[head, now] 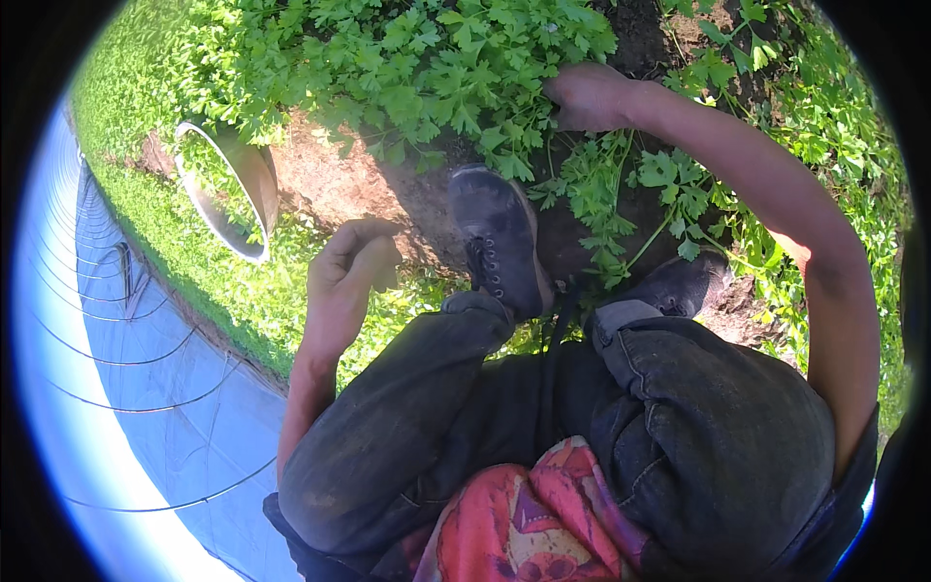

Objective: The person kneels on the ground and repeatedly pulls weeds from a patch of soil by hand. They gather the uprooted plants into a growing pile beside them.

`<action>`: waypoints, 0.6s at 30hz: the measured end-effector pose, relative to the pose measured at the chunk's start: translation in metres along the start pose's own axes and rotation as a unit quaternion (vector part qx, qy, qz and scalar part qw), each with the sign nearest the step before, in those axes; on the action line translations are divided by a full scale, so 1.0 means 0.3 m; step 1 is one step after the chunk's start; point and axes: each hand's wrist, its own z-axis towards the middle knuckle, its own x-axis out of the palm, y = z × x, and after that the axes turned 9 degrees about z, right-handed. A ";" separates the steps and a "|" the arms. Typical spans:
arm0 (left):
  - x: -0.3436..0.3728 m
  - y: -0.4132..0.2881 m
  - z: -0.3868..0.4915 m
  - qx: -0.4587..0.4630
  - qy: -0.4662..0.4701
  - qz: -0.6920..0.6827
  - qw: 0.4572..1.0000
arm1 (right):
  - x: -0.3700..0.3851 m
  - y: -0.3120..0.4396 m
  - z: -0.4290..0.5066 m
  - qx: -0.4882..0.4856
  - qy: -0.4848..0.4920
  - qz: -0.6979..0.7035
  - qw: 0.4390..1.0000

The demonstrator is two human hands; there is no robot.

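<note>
My right hand [590, 96] reaches in at the edge of a dense patch of leafy green plants [436, 80], which look like parsley; its fingertips are hidden among the leaves, so its grip cannot be seen. My left hand [356, 258] hangs in front of my left knee with the fingers curled and thumb near them; whether something small is between them cannot be told. Up and left of that hand, a pale round container [251, 174] lies tipped in the greenery, with cut or loose green leaves [211, 174] at its opening.
My dark laced shoe [502, 233] stands on bare soil [338, 171] between the plants. The other shoe [676, 284] is partly under leafy stems [604, 218]. Low greenery grows on both sides. Far left is a plastic-sheeted wall [182, 422] with thin curved hoops.
</note>
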 end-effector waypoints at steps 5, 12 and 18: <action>-0.004 -0.009 0.023 0.000 0.007 0.004 1.000 | 0.046 0.000 0.033 -0.007 -0.034 -0.035 0.999; 0.011 -0.006 0.017 0.003 0.008 -0.025 1.000 | 0.027 -0.035 -0.016 0.039 -0.143 0.275 0.950; 0.053 -0.032 0.048 0.044 0.049 -0.008 0.998 | -0.098 0.288 -0.145 0.095 0.076 0.628 0.769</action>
